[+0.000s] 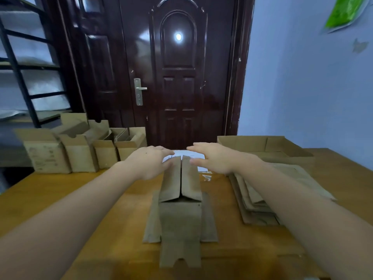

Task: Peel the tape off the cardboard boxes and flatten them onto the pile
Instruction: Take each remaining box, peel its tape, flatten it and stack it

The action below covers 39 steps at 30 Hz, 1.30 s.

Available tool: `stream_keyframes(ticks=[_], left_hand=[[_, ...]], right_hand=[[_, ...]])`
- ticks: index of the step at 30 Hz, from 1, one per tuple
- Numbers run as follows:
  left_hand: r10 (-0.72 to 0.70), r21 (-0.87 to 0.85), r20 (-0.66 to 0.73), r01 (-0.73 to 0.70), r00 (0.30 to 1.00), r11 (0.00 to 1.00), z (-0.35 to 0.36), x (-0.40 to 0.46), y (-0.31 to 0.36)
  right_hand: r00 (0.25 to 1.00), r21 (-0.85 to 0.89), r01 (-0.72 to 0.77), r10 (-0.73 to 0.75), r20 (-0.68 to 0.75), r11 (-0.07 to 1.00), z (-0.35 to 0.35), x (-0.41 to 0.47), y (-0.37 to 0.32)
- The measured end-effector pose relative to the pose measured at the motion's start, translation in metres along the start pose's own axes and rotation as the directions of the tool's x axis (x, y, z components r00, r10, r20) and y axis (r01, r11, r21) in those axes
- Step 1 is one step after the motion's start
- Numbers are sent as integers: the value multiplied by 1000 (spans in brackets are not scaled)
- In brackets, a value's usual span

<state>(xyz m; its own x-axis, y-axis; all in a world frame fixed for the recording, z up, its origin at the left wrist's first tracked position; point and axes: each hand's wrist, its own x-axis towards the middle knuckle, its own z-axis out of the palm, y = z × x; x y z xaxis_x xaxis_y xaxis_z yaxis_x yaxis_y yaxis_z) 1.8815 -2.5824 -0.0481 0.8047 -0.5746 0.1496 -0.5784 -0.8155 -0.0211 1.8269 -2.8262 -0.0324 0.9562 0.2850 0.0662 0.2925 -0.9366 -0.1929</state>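
One box (180,179) was being worked at the table's (80,199) middle, its flaps already splayed, both the left hand (150,161) and right hand (212,157) held flat and relaxed, grasping nothing. Flattened sheets were stacked in the pile (254,197) toward the right edge; several boxes (80,152) were left standing at the far left corner.

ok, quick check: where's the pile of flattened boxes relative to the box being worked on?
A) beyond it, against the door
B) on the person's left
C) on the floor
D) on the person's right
D: the pile of flattened boxes lies on the table under the right forearm, right of the box that both open hands, left hand and right hand, reach over.
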Motion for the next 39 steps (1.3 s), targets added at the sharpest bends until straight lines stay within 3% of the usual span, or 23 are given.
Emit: stream_keyframes(ticks=[7,12,19,23,26,30,33,39], left_hand=[[90,69,-31,-87,995,994,5,-56,17],[141,158,-76,-128,987,979,15,-85,36],[129,16,-169,-128,977,992,18,-103,48],[146,2,-136,-147,980,989,20,-103,52],[165,34,-83,-162,983,986,24,-101,57],[200,120,-159,-182,967,976,32,-94,67],[209,172,-260,-168,943,971,38,-88,80],[270,-8,-376,-294,886,956,39,-80,95]], right_hand=[[991,-71,54,-45,124,996,14,-48,-61],[994,-102,57,-46,98,993,29,-69,-74],[996,46,36,-39,82,998,38,-78,-59],[998,143,37,-45,53,989,30,-83,-49],[998,95,35,-29,-60,995,27,-88,-40],[971,89,-56,75,-226,994,39,-89,-24],[949,136,-167,197,-247,976,49,-86,-13],[859,406,-246,392,-328,880,58,-74,0]])
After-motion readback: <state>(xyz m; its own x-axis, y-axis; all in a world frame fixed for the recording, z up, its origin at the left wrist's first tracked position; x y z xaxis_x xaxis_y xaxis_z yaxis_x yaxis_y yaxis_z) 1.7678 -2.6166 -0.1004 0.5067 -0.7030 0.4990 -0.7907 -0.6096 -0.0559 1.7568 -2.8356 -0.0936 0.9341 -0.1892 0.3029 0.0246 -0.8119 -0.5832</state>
